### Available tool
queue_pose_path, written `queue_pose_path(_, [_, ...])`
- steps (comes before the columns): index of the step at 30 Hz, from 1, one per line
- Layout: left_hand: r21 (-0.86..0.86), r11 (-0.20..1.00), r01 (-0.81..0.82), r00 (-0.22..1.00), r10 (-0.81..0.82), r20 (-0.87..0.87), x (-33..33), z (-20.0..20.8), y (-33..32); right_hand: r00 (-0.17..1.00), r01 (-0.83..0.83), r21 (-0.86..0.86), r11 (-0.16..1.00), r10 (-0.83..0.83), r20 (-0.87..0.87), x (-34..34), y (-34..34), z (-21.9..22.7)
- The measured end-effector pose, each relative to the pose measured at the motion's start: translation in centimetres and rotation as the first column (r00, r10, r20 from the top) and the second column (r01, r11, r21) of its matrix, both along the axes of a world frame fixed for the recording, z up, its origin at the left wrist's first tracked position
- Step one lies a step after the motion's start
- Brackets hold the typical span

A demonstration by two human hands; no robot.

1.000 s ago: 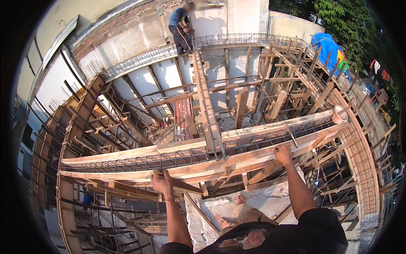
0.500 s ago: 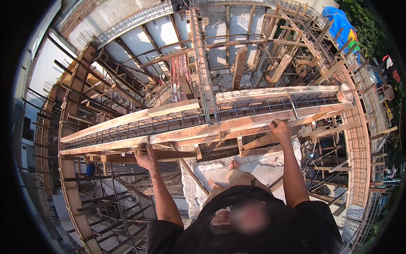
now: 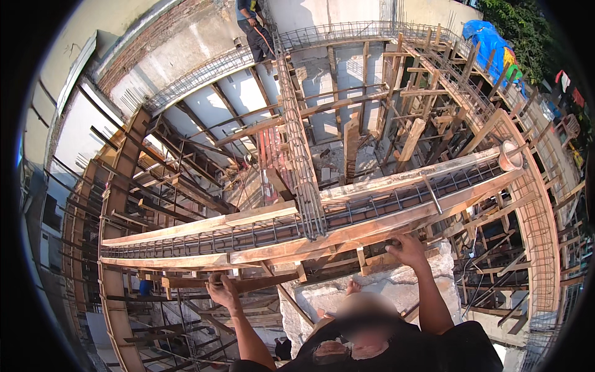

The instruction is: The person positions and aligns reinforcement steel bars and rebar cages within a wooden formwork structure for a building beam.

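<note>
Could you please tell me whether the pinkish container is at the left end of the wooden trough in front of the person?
No, the pinkish container is at the right end of the wooden trough.

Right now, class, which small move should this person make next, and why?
Probably bring the right hand up to the near formwork board as a steadying hold: in this view the hand appears just below that board, while a bare foot rests on a concrete slab with a rough edge.

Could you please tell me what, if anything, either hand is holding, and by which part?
I cannot tell: the left hand curls at a brown board, the right hand near the wooden formwork, but neither grip shows clearly.
</note>
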State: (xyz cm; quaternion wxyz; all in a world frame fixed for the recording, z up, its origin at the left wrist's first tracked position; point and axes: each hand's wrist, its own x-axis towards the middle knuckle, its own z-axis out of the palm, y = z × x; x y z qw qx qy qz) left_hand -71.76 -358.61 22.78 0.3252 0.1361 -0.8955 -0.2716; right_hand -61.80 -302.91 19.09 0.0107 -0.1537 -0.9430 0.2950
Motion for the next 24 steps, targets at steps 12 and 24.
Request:
queue_pose_path(12, [-0.163, 0.968, -0.193, 0.981, 0.196, 0.002, -0.3, -4.7, -3.6, 0.971, 0.196, 0.088, 0.977, -0.206, 0.120, -0.9, -1.8, 2.0])
queue_pose_path(24, [-0.072, 0.950, -0.304, 0.941, 0.311, 0.136, -0.7, -2.4, -0.2, 0.961, 0.214, 0.014, 0.977, -0.213, 0.175, -0.8, -1.2, 3.0])
